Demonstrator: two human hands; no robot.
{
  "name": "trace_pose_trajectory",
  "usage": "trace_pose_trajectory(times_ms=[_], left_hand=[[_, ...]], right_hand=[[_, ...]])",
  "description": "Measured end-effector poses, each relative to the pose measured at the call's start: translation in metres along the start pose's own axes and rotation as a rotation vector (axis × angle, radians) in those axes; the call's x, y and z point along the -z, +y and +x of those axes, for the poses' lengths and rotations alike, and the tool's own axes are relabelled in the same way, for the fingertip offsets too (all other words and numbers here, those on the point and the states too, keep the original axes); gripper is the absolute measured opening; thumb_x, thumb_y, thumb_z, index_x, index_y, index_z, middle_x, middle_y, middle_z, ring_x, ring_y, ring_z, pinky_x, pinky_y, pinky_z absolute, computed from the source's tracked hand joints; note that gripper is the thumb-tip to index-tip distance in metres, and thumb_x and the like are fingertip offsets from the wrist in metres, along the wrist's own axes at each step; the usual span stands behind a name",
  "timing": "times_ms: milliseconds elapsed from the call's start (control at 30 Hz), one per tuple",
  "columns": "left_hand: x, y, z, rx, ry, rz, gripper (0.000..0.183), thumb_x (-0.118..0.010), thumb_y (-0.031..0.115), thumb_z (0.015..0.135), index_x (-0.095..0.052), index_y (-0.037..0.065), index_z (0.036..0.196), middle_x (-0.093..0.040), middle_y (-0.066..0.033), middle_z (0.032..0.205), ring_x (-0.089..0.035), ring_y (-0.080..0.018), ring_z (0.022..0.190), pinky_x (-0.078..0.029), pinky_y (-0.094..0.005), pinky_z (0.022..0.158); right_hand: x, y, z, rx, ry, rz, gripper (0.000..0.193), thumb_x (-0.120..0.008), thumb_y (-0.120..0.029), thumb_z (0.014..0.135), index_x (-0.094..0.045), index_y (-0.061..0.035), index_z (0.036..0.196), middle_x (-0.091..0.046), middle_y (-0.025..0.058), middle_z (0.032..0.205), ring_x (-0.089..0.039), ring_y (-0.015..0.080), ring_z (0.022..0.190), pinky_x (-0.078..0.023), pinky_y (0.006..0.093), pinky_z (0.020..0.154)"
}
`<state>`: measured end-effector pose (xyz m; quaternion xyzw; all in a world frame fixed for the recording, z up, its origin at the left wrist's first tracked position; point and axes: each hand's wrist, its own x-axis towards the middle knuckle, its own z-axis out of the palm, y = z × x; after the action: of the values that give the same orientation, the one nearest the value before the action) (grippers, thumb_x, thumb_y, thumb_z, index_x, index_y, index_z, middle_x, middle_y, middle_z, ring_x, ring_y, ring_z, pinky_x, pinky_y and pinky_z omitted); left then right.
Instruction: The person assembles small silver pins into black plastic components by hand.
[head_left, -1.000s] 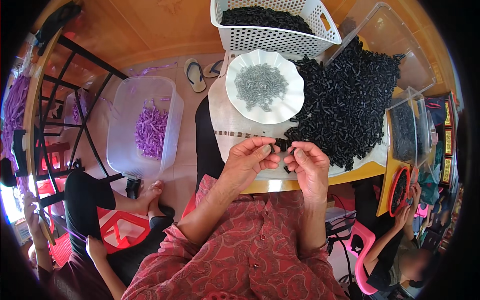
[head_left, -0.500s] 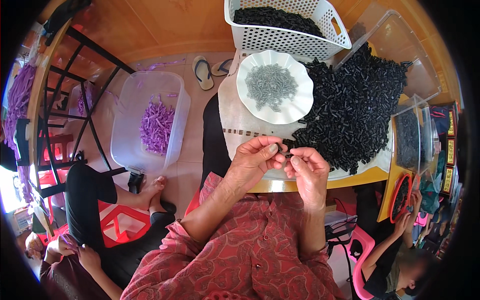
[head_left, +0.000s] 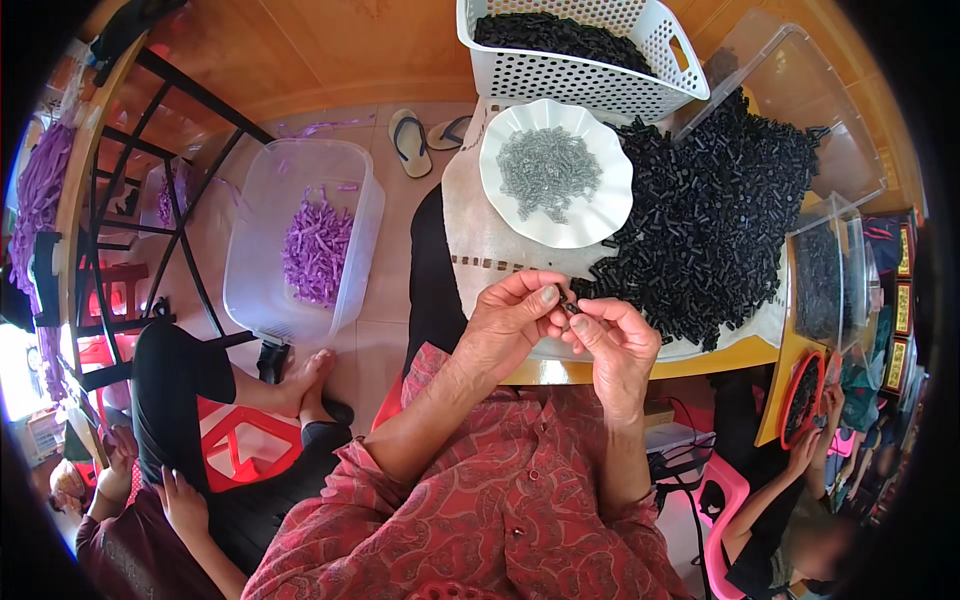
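My left hand point(head_left: 512, 318) and my right hand point(head_left: 618, 345) meet above the near edge of the table, fingertips almost touching. Between both thumbs and forefingers is a small black tubular piece point(head_left: 569, 305); whether it is one part or two joined is too small to tell. Just beyond the hands, a white scalloped plate point(head_left: 497, 205) holds a heap of small clear pieces point(head_left: 550, 172). To its right spreads a large pile of short black tubular pieces point(head_left: 700, 220), lying on a pale cloth point(head_left: 470, 225).
A white perforated basket point(head_left: 570, 80) of black pieces stands at the back. Clear boxes point(head_left: 830, 270) line the right side. On the floor at left is a clear tub point(head_left: 255, 250) with purple strips point(head_left: 318, 250). Two other people sit nearby, at lower left and lower right.
The black piece between my fingertips has tilted slightly, and my fingers have shifted a little around it. At lower left, the other person's hands have moved apart.
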<state>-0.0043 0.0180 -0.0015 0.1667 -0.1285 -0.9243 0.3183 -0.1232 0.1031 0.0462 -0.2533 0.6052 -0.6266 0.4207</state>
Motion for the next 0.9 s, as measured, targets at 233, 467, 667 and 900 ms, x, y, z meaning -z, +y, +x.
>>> trace_pose_trajectory(times_ms=[233, 467, 667, 900], left_hand=[[0.0009, -0.0016, 0.0003, -0.012, 0.005, 0.011, 0.019, -0.058, 0.007, 0.093, -0.063, 0.000, 0.110, -0.066, -0.0102, 0.097, -0.061, -0.0127, 0.075, -0.052, -0.0260, 0.067], [0.0009, -0.0023, 0.0000, -0.012, 0.023, 0.023, 0.019, -0.058, 0.007, 0.093, -0.063, 0.001, 0.110, -0.066, -0.0101, 0.097, -0.061, -0.0125, 0.075, -0.052, -0.0257, 0.066], [0.0002, -0.0023, 0.0002, -0.010, 0.031, 0.030, 0.018, -0.058, 0.007, 0.093, -0.063, 0.001, 0.110, -0.066, -0.0099, 0.097, -0.061, -0.0121, 0.075, -0.052, -0.0253, 0.066], [0.0013, -0.0033, 0.0004, -0.019, 0.032, 0.038, 0.018, -0.058, 0.007, 0.093, -0.063, 0.001, 0.109, -0.066, -0.0095, 0.097, -0.061, -0.0112, 0.075, -0.052, -0.0246, 0.066]], right_hand=[[-0.0039, 0.0015, 0.0003, 0.058, 0.001, 0.014, 0.011, -0.066, 0.004, 0.084, -0.064, 0.0018, 0.095, -0.065, 0.0081, 0.086, -0.061, 0.0114, 0.068, -0.048, 0.0227, 0.058], [-0.0087, -0.0009, 0.0006, 0.131, -0.016, 0.023, 0.012, -0.066, 0.006, 0.084, -0.064, 0.0010, 0.095, -0.064, 0.0071, 0.090, -0.061, 0.0105, 0.070, -0.050, 0.0215, 0.062], [-0.0089, -0.0005, 0.0010, 0.148, -0.030, 0.032, 0.011, -0.065, 0.006, 0.084, -0.064, 0.0013, 0.094, -0.063, 0.0075, 0.091, -0.062, 0.0106, 0.074, -0.052, 0.0217, 0.066], [-0.0058, 0.0064, 0.0023, 0.251, -0.087, -0.018, 0.013, -0.062, 0.012, 0.084, -0.062, 0.0066, 0.096, -0.063, 0.0123, 0.096, -0.066, 0.0173, 0.082, -0.057, 0.0277, 0.075]])
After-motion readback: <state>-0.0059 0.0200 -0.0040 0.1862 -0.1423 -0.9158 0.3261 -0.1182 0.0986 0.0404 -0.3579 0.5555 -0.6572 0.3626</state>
